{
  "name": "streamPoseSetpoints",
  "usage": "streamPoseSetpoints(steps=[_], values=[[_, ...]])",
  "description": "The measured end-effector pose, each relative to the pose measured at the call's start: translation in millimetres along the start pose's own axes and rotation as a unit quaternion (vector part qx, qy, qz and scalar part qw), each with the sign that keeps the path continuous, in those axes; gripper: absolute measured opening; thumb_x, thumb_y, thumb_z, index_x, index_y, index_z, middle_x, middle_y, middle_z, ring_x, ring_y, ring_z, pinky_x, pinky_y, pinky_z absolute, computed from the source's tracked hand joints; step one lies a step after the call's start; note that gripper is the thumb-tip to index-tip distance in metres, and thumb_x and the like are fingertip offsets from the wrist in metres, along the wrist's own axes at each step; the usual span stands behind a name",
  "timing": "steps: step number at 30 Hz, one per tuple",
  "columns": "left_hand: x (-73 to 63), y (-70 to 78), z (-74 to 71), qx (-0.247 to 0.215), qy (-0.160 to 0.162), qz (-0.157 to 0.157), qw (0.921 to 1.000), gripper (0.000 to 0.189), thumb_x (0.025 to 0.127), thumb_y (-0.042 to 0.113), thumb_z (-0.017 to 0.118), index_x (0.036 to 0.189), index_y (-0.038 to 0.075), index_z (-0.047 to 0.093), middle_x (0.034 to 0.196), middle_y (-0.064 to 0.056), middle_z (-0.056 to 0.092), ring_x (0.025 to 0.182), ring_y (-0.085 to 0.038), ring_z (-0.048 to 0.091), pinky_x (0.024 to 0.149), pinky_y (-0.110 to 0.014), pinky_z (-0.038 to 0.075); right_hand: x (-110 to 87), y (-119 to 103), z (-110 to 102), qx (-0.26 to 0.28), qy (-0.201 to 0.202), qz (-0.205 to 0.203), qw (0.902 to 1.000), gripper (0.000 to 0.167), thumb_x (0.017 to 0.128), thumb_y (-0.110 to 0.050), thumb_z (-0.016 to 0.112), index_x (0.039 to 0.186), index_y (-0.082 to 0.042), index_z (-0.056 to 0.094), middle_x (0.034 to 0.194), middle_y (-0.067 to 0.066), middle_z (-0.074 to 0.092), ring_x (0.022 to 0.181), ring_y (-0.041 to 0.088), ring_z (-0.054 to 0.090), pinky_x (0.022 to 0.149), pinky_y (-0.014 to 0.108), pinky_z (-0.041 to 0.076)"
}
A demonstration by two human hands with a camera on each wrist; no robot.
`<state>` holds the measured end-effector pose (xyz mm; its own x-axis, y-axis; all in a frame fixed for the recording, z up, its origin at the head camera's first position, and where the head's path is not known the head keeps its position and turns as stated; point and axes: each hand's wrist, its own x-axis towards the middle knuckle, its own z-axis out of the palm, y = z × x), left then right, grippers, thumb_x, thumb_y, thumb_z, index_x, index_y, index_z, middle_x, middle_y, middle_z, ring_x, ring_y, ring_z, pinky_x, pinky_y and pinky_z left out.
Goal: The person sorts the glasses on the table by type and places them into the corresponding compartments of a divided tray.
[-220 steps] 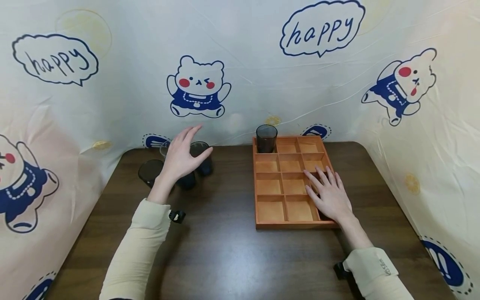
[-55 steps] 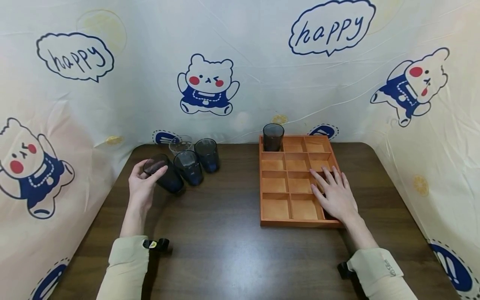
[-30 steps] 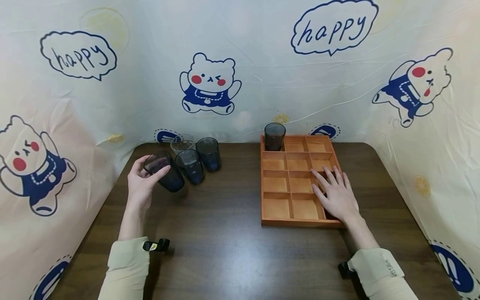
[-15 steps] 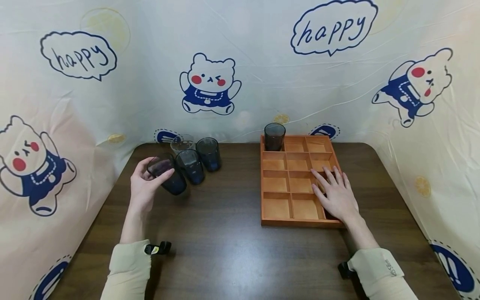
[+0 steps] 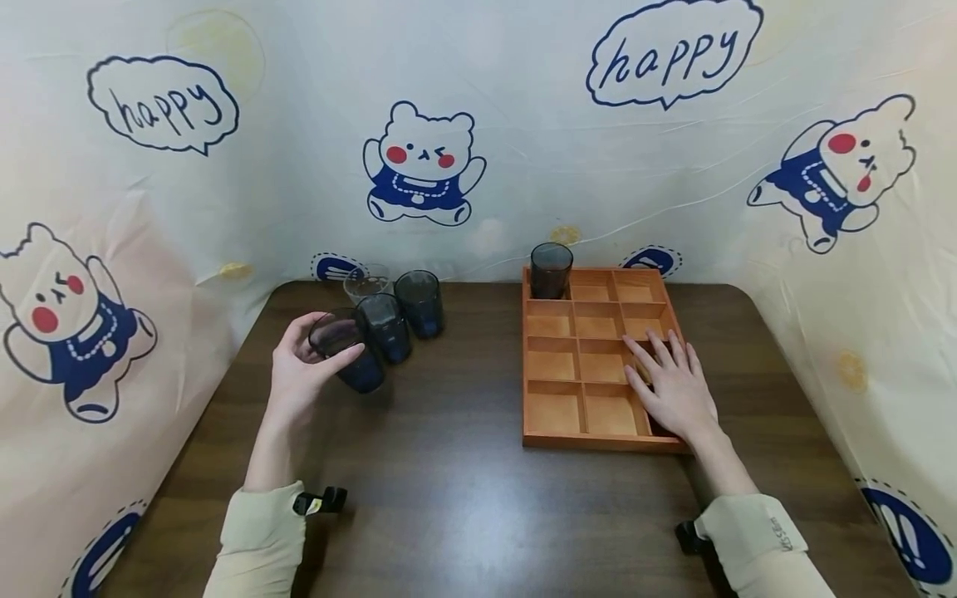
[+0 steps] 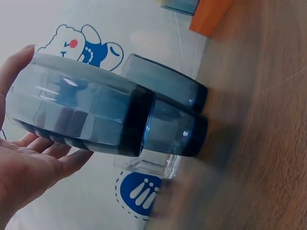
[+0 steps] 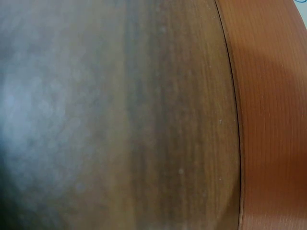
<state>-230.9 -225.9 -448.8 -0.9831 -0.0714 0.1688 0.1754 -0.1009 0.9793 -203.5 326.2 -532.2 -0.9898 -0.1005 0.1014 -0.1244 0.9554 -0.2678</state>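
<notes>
My left hand (image 5: 295, 378) grips a dark blue-grey tinted drinking glass (image 5: 362, 372), thumb on the near side and fingers round the far side. In the left wrist view this glass (image 6: 81, 105) overlaps two similar tinted glasses behind it. Those are a nearer tinted glass (image 5: 385, 328) and a farther one (image 5: 420, 306), both standing on the table. My right hand (image 5: 679, 394) rests with fingers spread on the right side of a wooden compartment tray (image 5: 553, 407). Another tinted glass (image 5: 551, 274) stands upright in the tray's back left compartment.
A clear glass (image 5: 366, 282) stands behind the tinted ones, near the back left of the brown table (image 5: 449, 465). A printed cloth (image 5: 523, 166) rises along the table's back and sides. The right wrist view shows mostly tabletop and the tray's outer wall (image 7: 273, 124).
From reaching over the glasses, my left hand came to grip the leftmost tinted glass. Lately it has moved slightly right with that glass. My right hand has stayed on the tray.
</notes>
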Motion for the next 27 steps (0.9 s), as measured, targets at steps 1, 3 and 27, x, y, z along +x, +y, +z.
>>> streamPoseSetpoints(steps=[1,3,27], values=[[-0.3,0.0,1.0,-0.003,-0.004,0.002,1.0000,0.061,0.088,-0.014,0.083,0.140,0.007,0.058,0.122,-0.001,0.083,0.113,-0.011,0.078,0.087,-0.018,0.062,0.1,0.0,0.0,0.001,-0.002,-0.001,1.0000,0.063,0.115,-0.049,0.049,0.173,-0.027,0.037,0.180,0.025,0.029,0.168,0.055,0.014,0.134,0.075,0.008],[-1.0,-0.1,3.4,-0.004,-0.008,0.004,0.9999,0.061,0.087,-0.015,0.083,0.140,0.005,0.058,0.122,-0.003,0.083,0.113,-0.012,0.079,0.087,-0.018,0.062,0.5,0.0,0.2,0.001,-0.006,-0.003,1.0000,0.064,0.115,-0.049,0.048,0.173,-0.027,0.036,0.180,0.025,0.028,0.168,0.055,0.014,0.134,0.075,0.008],[7.7,-7.1,55.6,-0.017,-0.075,-0.024,0.9967,0.064,0.089,-0.017,0.078,0.146,0.000,0.054,0.122,0.003,0.082,0.113,-0.010,0.078,0.092,-0.019,0.062,0.7,-1.5,-2.8,-0.003,-0.011,0.006,0.9999,0.064,0.115,-0.050,0.047,0.173,-0.026,0.037,0.179,0.026,0.028,0.167,0.055,0.014,0.134,0.075,0.007]])
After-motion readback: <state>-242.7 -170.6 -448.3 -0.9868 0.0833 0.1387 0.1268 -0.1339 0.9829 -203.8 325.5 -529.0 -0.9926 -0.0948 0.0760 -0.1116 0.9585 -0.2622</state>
